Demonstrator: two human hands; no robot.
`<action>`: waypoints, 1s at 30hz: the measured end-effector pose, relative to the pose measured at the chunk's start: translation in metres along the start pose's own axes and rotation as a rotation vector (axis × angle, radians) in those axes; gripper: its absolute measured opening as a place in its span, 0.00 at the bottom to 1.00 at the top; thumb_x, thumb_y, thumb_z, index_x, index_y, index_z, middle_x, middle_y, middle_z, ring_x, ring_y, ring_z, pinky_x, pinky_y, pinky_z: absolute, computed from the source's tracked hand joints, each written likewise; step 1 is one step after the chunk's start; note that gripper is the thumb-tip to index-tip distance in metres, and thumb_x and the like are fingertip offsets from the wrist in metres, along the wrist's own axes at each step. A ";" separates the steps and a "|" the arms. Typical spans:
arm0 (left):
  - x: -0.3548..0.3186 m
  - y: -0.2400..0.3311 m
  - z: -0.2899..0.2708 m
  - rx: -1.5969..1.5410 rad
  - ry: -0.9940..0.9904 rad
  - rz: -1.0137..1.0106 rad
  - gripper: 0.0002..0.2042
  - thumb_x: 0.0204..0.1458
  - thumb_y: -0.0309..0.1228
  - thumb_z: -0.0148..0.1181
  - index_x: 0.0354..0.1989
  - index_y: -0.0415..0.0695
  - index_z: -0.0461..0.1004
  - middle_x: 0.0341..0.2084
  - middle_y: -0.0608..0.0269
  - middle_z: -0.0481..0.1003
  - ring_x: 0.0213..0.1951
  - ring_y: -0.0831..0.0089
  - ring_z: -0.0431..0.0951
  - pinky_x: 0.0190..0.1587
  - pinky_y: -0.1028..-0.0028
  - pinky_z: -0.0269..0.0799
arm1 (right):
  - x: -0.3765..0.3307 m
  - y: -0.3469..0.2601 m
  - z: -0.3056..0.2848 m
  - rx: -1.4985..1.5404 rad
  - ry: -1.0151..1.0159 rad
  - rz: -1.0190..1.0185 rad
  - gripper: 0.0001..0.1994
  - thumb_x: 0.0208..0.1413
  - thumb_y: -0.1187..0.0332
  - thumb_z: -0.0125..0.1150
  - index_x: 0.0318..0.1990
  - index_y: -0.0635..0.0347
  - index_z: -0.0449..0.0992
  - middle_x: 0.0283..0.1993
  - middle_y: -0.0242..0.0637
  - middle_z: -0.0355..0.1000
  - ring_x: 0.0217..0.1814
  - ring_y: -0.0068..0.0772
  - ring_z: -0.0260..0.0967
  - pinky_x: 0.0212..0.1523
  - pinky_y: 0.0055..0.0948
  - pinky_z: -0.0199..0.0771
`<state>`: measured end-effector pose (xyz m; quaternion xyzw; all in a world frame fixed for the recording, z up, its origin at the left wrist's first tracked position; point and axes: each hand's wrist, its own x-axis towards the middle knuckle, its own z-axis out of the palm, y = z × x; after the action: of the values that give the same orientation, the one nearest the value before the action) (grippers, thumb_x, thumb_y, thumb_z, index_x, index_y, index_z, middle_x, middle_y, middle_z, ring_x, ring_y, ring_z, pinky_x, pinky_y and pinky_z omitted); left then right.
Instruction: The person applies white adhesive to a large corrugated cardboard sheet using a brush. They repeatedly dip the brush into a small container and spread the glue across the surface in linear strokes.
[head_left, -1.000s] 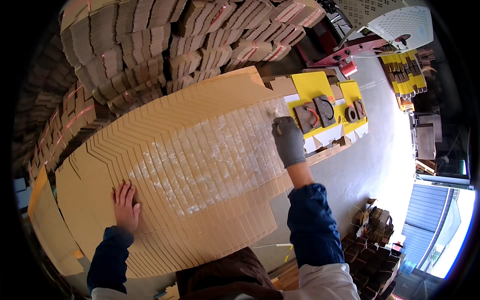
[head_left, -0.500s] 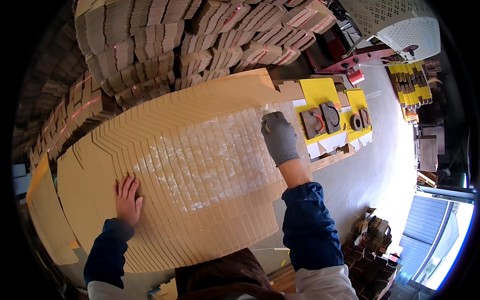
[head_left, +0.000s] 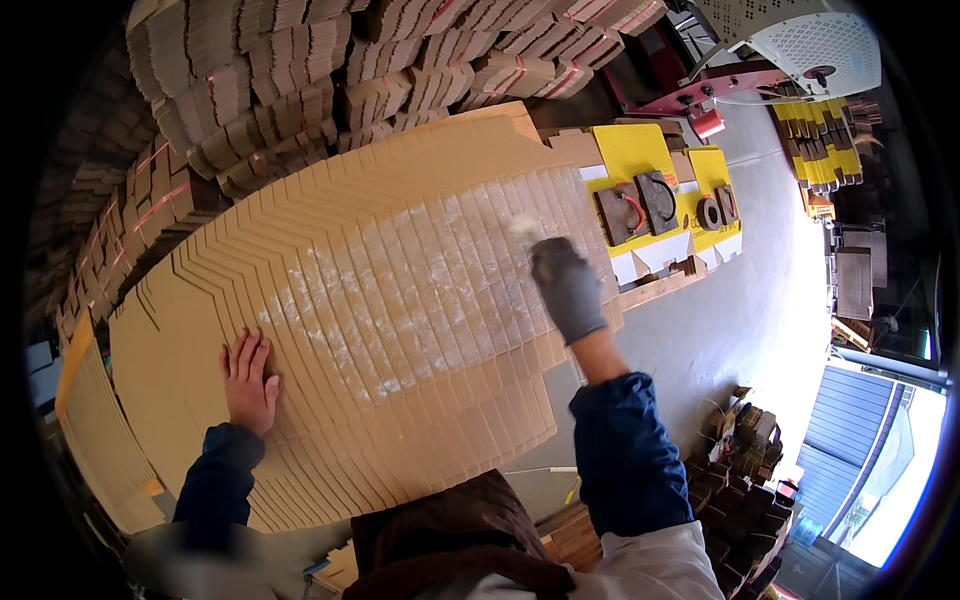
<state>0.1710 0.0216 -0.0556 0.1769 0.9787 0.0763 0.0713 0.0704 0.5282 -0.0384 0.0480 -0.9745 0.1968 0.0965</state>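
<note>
A fanned row of overlapping brown cardboard sheets (head_left: 330,222) spreads out in front of me. Across its middle runs a wet-looking, whitish glossy band (head_left: 425,290). My left hand (head_left: 248,385), bare, lies flat on the sheets at the left with its fingers stretched out. At the right end of the band, my right hand (head_left: 568,288) in a dark grey glove is closed on a brush (head_left: 523,228). Its pale tip is smeared by motion, and the glove hides the handle. Whether the tip touches the cardboard I cannot tell.
Bundled cardboard stacks (head_left: 290,90) rise along the far side. Right of the sheets are yellow printed cartons (head_left: 635,150) with dark blocks (head_left: 620,212) and a tape-like ring (head_left: 708,212) on them. A red-framed machine (head_left: 700,92) stands at the far right, dark cardboard pieces (head_left: 735,480) at the lower right.
My right hand and the brush have shifted slightly nearer to me and to the right. The whole scene sits a bit higher in view. My left hand stays flat on the sheets.
</note>
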 end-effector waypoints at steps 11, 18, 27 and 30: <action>-0.003 0.003 -0.004 -0.030 -0.007 -0.025 0.25 0.58 0.34 0.46 0.65 0.42 0.60 0.68 0.55 0.56 0.70 0.52 0.50 0.71 0.47 0.35 | -0.031 0.009 -0.013 -0.008 -0.036 0.063 0.02 0.54 0.73 0.59 0.34 0.58 0.75 0.38 0.42 0.75 0.29 0.48 0.74 0.30 0.41 0.76; -0.002 0.001 0.000 -0.015 0.013 -0.016 0.26 0.57 0.32 0.47 0.65 0.42 0.59 0.69 0.55 0.55 0.71 0.52 0.49 0.71 0.47 0.34 | -0.056 -0.008 -0.023 0.209 -0.045 -0.013 0.05 0.52 0.73 0.63 0.37 0.58 0.77 0.40 0.42 0.75 0.33 0.49 0.75 0.34 0.38 0.77; 0.002 0.005 -0.003 -0.028 -0.001 -0.017 0.27 0.54 0.31 0.48 0.65 0.41 0.60 0.69 0.54 0.55 0.71 0.52 0.48 0.71 0.49 0.34 | -0.090 -0.006 -0.034 0.074 -0.131 0.094 0.09 0.49 0.74 0.65 0.38 0.57 0.77 0.42 0.42 0.75 0.35 0.46 0.76 0.36 0.38 0.77; -0.001 0.005 -0.005 -0.005 -0.031 -0.039 0.27 0.54 0.30 0.48 0.65 0.41 0.60 0.69 0.54 0.55 0.71 0.52 0.48 0.71 0.49 0.34 | -0.077 0.000 -0.050 0.027 -0.087 0.161 0.07 0.50 0.73 0.65 0.38 0.56 0.77 0.42 0.42 0.75 0.34 0.47 0.75 0.35 0.38 0.77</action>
<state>0.1727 0.0257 -0.0492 0.1589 0.9805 0.0746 0.0884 0.1541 0.5525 -0.0094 -0.0207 -0.9757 0.2148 0.0371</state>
